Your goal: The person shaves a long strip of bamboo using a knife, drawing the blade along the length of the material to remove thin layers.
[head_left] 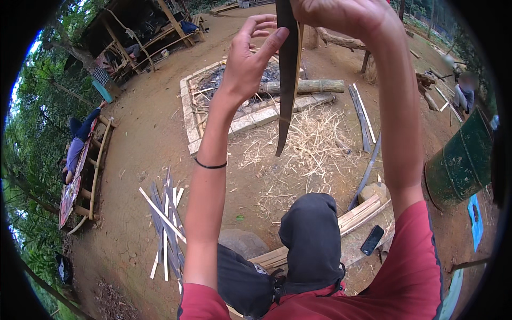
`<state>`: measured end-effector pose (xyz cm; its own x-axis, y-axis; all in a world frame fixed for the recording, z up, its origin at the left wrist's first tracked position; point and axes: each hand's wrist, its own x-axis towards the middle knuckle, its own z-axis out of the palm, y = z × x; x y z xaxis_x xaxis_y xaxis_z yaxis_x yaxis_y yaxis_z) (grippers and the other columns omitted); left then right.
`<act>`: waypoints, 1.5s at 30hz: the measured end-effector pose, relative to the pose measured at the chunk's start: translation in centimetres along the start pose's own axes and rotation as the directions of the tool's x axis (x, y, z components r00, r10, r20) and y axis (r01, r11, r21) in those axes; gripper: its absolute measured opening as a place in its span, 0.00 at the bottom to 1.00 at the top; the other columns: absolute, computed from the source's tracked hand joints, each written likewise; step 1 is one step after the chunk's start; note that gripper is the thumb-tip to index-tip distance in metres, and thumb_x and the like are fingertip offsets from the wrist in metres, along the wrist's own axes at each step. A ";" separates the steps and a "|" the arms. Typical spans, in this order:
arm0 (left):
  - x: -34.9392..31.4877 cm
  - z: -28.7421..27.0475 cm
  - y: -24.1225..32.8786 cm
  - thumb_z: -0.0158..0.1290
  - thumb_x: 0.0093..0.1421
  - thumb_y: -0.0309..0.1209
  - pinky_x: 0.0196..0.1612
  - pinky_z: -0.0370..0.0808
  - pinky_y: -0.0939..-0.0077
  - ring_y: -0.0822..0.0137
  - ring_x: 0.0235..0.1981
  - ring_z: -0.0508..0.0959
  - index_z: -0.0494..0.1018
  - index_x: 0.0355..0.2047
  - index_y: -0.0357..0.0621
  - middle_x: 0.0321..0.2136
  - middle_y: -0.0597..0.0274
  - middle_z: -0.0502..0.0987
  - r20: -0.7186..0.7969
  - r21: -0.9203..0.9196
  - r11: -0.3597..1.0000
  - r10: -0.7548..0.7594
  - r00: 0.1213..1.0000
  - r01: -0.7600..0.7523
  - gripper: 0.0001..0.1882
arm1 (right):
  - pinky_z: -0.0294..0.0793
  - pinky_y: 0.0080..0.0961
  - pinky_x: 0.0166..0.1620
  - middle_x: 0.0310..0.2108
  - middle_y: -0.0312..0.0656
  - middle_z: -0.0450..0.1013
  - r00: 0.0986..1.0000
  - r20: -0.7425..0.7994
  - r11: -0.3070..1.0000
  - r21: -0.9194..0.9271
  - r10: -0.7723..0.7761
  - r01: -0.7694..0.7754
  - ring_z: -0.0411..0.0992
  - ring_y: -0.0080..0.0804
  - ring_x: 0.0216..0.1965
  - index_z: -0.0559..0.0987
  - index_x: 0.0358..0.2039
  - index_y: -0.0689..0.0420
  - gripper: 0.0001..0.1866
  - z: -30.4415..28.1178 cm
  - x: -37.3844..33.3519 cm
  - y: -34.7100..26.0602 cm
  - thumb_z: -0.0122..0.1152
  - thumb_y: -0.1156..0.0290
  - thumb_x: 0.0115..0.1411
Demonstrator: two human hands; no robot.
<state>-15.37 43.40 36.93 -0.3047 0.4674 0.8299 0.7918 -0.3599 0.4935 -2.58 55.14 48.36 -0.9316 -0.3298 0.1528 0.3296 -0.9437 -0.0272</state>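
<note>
A long, dark strip (288, 69), apparently bamboo, with a pale inner edge, hangs upright before me and tapers to a point at its lower end. My right hand (346, 18) is closed on it high up, partly cut off by the picture's top edge, and most of its fingers are hidden. On the strip's left side is my left hand (248, 61). Its thumb lies against the dark face and its bent fingers reach the strip's edge in a loose hold. Pale shavings (314, 138) cover the ground beyond my knees.
A stone-edged fire pit (188, 106) with a bamboo log (320, 86) lies ahead. Split strips (168, 224) are piled at left. Nearby on the right are a phone (372, 240) and a green barrel (460, 165). One person (80, 133) lies on a bench; another (464, 96) sits far right.
</note>
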 end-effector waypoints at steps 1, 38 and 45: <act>0.3 -0.2 0.4 0.54 0.64 0.46 0.43 0.76 0.73 0.67 0.43 0.77 0.70 0.48 0.37 0.41 0.55 0.78 0.050 -0.108 0.994 -0.020 0.999 0.025 0.24 | 0.56 0.11 0.13 0.13 0.32 0.66 0.998 -0.028 0.998 -0.014 -0.056 0.055 0.62 0.17 0.13 0.73 0.21 0.59 0.17 -0.3 0.3 0.7 0.49 0.69 0.67; -9.3 -11.6 2.5 0.54 0.65 0.35 0.27 0.71 0.82 0.78 0.25 0.78 0.70 0.35 0.36 0.26 0.59 0.81 -0.349 -0.037 0.960 -0.271 0.897 0.276 0.12 | 0.77 0.24 0.38 0.31 0.43 0.75 0.756 0.650 -0.779 -0.515 -0.082 0.358 0.75 0.27 0.35 0.73 0.35 0.64 0.07 -5.6 10.0 8.6 0.57 0.72 0.63; -10.4 -13.4 3.7 0.52 0.66 0.33 0.35 0.74 0.81 0.75 0.31 0.79 0.71 0.39 0.35 0.31 0.57 0.81 -0.326 -0.088 0.954 -0.298 0.897 0.285 0.11 | 0.76 0.21 0.38 0.30 0.36 0.69 0.731 0.679 -0.607 -0.554 0.067 0.570 0.71 0.19 0.32 0.70 0.36 0.62 0.03 -6.7 12.2 9.3 0.53 0.76 0.64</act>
<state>-16.40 26.43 33.61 -0.6820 0.2632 0.6824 0.6223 -0.2813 0.7305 -11.93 42.16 43.33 -0.5552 -0.2872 0.7806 -0.8157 0.3716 -0.4434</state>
